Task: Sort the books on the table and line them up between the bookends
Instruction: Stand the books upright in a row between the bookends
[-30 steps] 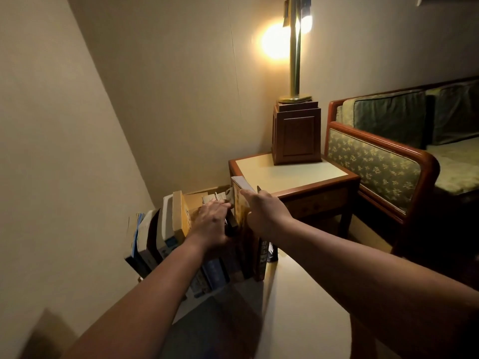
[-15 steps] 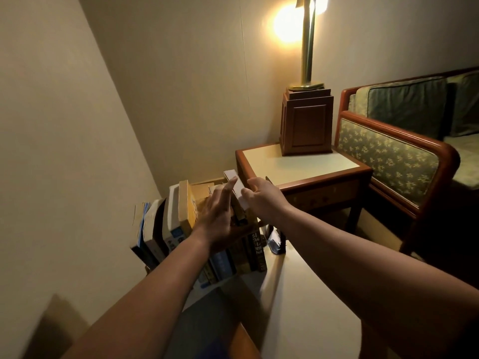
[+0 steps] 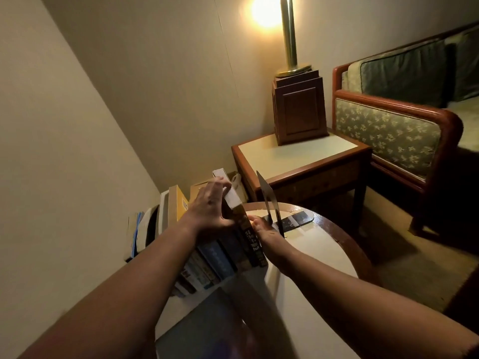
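Note:
A row of books [image 3: 217, 257] stands on the round table [image 3: 305, 257], leaning left toward the wall. My left hand [image 3: 210, 208] lies on top of the row with fingers spread, its fingertips on the white top edge of the rightmost book [image 3: 250, 237], a dark-spined one. My right hand [image 3: 265, 229] sits low between that book and the upright black bookend [image 3: 267, 198]. Its thumb touches the spine; its fingers are hidden behind the book and the plate. The bookend's flat foot [image 3: 298, 218] points away from the books.
A wall runs close along the left of the books. Behind the table stands a wooden side table [image 3: 298, 156] with a lamp [image 3: 298, 107]. A green sofa [image 3: 394, 125] is at the right. A cardboard box [image 3: 199, 189] shows behind the row.
My right hand let go of the rightmost book's top and dropped to its foot beside the bookend, which now shows. My left hand stayed flat on the row's top. The view tilted down.

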Demonstrator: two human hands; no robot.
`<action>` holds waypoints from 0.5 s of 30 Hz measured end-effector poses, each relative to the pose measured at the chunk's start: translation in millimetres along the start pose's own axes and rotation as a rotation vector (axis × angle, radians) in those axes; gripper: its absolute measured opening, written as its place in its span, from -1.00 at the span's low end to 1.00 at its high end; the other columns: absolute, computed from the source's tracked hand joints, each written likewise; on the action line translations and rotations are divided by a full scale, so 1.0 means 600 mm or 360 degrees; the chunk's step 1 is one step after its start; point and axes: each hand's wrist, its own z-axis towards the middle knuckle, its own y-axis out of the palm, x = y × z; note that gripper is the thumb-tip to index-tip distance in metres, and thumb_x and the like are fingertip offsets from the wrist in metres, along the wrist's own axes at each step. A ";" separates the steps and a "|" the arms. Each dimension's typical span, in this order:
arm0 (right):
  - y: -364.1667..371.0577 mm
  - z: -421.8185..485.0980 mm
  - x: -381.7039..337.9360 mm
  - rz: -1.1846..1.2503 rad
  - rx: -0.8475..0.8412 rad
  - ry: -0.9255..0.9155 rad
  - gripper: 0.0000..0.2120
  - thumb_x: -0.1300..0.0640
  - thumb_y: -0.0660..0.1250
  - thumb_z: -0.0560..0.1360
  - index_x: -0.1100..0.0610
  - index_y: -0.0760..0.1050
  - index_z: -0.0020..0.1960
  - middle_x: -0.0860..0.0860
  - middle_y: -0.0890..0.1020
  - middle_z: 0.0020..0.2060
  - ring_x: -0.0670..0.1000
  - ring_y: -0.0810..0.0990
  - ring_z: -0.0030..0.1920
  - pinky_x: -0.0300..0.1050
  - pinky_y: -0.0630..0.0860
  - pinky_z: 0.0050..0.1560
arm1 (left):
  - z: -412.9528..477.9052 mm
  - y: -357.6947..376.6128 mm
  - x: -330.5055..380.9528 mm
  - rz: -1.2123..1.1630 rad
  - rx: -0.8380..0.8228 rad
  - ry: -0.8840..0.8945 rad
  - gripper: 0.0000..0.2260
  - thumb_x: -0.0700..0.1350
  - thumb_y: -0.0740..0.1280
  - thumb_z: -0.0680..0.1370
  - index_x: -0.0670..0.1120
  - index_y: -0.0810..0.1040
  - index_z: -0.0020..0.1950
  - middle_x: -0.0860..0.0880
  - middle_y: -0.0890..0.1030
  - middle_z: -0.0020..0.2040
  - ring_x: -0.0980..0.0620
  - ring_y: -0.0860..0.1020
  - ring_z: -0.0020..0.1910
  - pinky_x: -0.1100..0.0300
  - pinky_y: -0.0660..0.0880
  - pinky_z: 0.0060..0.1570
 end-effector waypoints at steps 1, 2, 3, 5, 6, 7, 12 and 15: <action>0.002 0.003 0.014 0.0019 0.0035 0.0054 -0.57 -0.19 0.01 0.68 -0.13 0.30 0.50 0.09 0.44 0.36 0.09 0.43 0.30 -0.14 0.50 -0.08 | 0.000 0.001 -0.002 0.0002 -0.0006 0.0021 -0.15 -0.02 0.61 0.32 -0.10 0.22 0.47 -0.18 0.27 0.50 -0.18 0.26 0.49 -0.21 0.36 0.39; 0.004 0.008 0.027 0.0025 0.0071 0.0061 -0.57 -0.19 0.01 0.67 -0.12 0.31 0.49 0.09 0.45 0.36 0.08 0.46 0.29 -0.12 0.54 -0.06 | 0.000 0.001 -0.004 0.0007 -0.0006 0.0028 -0.14 -0.02 0.61 0.32 -0.11 0.22 0.48 -0.18 0.28 0.49 -0.18 0.28 0.48 -0.21 0.38 0.37; 0.006 0.014 0.044 0.0000 0.0082 0.0046 -0.57 -0.22 0.02 0.67 -0.12 0.34 0.47 0.07 0.47 0.35 0.08 0.49 0.27 -0.07 0.58 0.00 | -0.001 0.003 -0.009 0.0007 0.0005 0.0038 -0.14 -0.01 0.61 0.31 -0.11 0.21 0.47 -0.18 0.28 0.49 -0.18 0.28 0.47 -0.20 0.40 0.36; 0.009 0.020 0.061 -0.0019 0.0091 0.0027 -0.55 -0.30 0.06 0.63 -0.12 0.41 0.40 0.04 0.52 0.30 0.10 0.55 0.25 0.09 0.58 0.19 | 0.002 0.005 -0.016 0.0025 0.0031 0.0059 -0.13 0.04 0.61 0.30 -0.09 0.21 0.46 -0.17 0.28 0.47 -0.17 0.29 0.45 -0.18 0.43 0.33; 0.008 0.023 0.068 0.0004 0.0094 0.0028 -0.54 -0.29 0.09 0.62 -0.09 0.42 0.40 0.03 0.52 0.30 0.10 0.54 0.27 0.09 0.54 0.26 | 0.004 0.005 -0.018 0.0043 0.0021 0.0076 -0.12 0.06 0.61 0.29 -0.09 0.21 0.45 -0.18 0.29 0.46 -0.17 0.30 0.44 -0.18 0.43 0.32; 0.009 0.028 0.071 0.0013 0.0087 0.0036 -0.56 -0.23 0.10 0.64 -0.05 0.40 0.42 0.00 0.50 0.32 0.08 0.52 0.30 0.05 0.50 0.29 | 0.006 0.005 -0.018 0.0045 0.0040 0.0109 -0.11 0.11 0.61 0.28 -0.07 0.20 0.45 -0.19 0.29 0.45 -0.17 0.30 0.44 -0.19 0.43 0.32; 0.007 0.024 0.048 0.0012 -0.0017 0.0052 -0.55 -0.16 -0.01 0.68 0.02 0.33 0.46 0.17 0.50 0.28 0.21 0.54 0.20 0.10 0.57 0.18 | 0.017 0.015 -0.016 0.0134 -0.0012 0.0193 -0.04 0.39 0.46 0.26 -0.02 0.19 0.50 -0.09 0.25 0.47 -0.11 0.27 0.47 -0.07 0.37 0.38; -0.003 0.021 0.045 0.0125 -0.0101 0.0064 -0.62 -0.03 -0.01 0.72 0.08 0.31 0.46 0.19 0.48 0.25 0.21 0.53 0.17 -0.12 0.56 -0.04 | 0.025 0.027 -0.026 0.0008 0.0068 0.0034 -0.08 0.50 0.43 0.19 0.16 0.31 0.46 -0.02 0.34 0.44 -0.08 0.31 0.48 -0.06 0.32 0.42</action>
